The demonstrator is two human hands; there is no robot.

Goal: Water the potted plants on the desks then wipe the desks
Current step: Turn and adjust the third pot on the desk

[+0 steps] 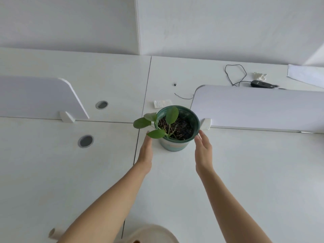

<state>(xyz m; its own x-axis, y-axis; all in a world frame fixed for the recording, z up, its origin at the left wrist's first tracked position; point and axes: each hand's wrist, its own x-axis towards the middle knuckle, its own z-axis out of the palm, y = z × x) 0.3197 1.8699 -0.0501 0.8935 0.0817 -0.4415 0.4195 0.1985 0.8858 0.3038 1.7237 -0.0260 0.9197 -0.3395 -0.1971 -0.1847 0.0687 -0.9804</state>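
We see the potted plant (pixel 177 127) standing upright just above the middle of the frame. Its pot (pixel 172 146) is round, with a dark green rim and inner wall and a pale, whitish-teal outer side. Dark soil (pixel 182 128) fills it below the rim. Four round green leaves (pixel 142 122) grow on thin stems: three lean out over the left rim and one stands above the soil. The pot rests on the white desks (pixel 254 172), whose tops meet at dark seams just left of it.
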